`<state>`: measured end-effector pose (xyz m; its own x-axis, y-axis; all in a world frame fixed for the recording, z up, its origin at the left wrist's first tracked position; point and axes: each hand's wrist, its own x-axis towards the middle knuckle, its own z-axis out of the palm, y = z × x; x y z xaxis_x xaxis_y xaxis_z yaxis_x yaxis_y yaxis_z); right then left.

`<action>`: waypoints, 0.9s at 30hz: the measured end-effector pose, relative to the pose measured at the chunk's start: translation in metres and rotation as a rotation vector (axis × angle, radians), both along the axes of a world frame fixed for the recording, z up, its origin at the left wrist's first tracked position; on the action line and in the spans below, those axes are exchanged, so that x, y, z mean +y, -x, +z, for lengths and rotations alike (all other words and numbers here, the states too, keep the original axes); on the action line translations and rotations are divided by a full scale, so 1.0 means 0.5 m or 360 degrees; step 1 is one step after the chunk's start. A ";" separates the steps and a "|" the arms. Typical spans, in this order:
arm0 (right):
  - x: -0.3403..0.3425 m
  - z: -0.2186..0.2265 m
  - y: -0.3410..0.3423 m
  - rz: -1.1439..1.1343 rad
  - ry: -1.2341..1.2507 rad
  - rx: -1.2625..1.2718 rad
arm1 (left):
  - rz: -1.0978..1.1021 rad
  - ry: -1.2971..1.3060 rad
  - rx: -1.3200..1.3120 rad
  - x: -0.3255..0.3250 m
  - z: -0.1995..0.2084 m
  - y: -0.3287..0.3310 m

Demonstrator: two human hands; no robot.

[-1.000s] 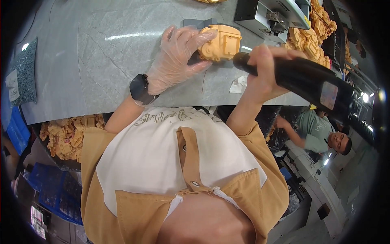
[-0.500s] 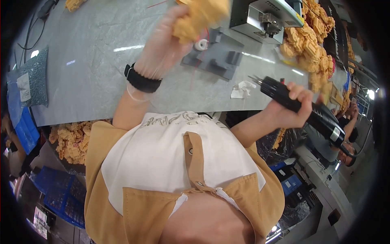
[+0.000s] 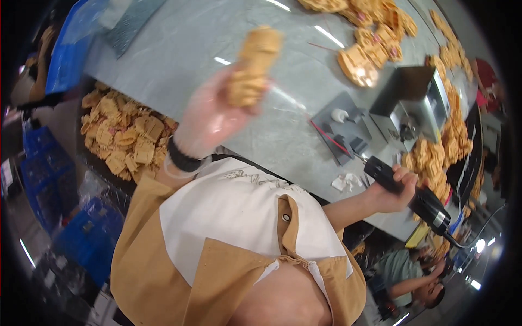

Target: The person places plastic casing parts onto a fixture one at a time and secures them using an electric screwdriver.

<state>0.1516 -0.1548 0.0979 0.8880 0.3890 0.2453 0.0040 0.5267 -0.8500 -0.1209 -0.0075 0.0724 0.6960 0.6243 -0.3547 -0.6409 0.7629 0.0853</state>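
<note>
While the left hand, in a thin clear glove with a black band at the wrist, is raised above the grey counter, its grip is pinched around a tan moulded piece that stands out past the fingertips and is blurred. Well apart from it, the right hand is low at the near edge of the counter, fingers wrapped tight round a black power tool whose thin tip points toward a flat grey block carrying small black and white parts. A black cord runs away from the rear end of the tool. Just beside that hand, a crumpled white scrap lies on the counter.

Behind the block stands a grey metal box, open on the side facing the person. Heaps of tan pieces like the held one lie along the far edge of the counter and in a pile to the right of the box. More of them fill a bin below the counter on the left, next to blue crates. At the far left corner of the counter sit a blue sheet and a dark speckled rectangular pad. Another person in a green top is seen at lower right.
</note>
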 end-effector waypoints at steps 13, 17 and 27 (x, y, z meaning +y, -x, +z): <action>0.007 -0.005 -0.001 -0.0093 0.0008 -0.0056 | 0.0987 -0.2007 0.1853 0.104 0.003 0.117; 0.020 0.024 0.028 -0.0055 0.0035 -0.0014 | 0.0378 -0.2946 0.3562 0.444 -0.066 -0.042; -0.101 -0.004 -0.008 -0.0636 0.0235 -0.0002 | 0.0024 -0.2655 0.2663 0.367 -0.142 -0.049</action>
